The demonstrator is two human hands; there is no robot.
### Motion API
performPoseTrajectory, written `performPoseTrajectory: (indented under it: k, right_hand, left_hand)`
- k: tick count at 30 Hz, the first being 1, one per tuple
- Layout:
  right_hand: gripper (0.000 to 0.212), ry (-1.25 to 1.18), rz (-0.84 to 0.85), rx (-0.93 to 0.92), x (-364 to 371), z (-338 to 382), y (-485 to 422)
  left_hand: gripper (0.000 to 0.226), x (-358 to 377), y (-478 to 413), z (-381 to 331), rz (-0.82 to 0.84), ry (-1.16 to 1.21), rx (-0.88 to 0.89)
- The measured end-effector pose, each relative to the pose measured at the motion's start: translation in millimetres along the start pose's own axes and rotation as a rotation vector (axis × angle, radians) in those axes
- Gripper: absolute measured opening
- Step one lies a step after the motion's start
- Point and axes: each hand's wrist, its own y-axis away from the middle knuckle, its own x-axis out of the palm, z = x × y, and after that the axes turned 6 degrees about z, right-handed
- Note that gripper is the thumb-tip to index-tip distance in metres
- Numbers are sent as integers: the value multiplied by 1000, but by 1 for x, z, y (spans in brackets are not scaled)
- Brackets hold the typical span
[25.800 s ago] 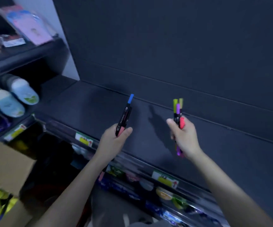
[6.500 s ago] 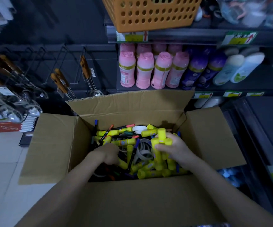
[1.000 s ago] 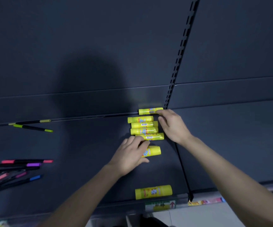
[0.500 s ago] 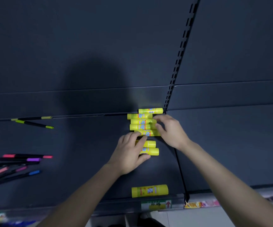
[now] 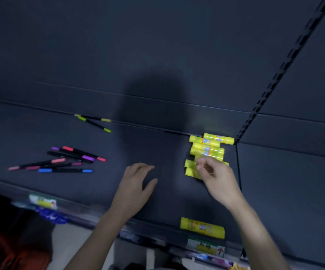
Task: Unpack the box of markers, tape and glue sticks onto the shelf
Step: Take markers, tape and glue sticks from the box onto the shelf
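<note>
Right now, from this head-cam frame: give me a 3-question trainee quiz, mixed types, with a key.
1. Fill in: the row of glue sticks lies to the ____ of the markers.
2. Where does the lone large glue stick lie? A: at the front edge of the shelf. B: among the markers. C: against the back wall.
3. True or false: the left hand holds one of the markers.

Key: 1 right; 2 A; 3 false, since its fingers are spread and hold nothing.
</note>
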Motion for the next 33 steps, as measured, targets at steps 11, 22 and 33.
performPoseTrajectory:
  k: [11, 22, 33]
  right_hand:
    - [17, 117, 189, -207, 113, 100, 41]
    - [16, 116, 504, -312, 280, 213, 96]
    - [14, 29, 774, -495, 429, 310, 139]
  left_hand:
    - [28, -100, 151, 76, -291, 25, -396]
    - [14, -211, 317, 163, -536, 36, -645]
    - [12, -287, 444, 217, -777, 11, -938]
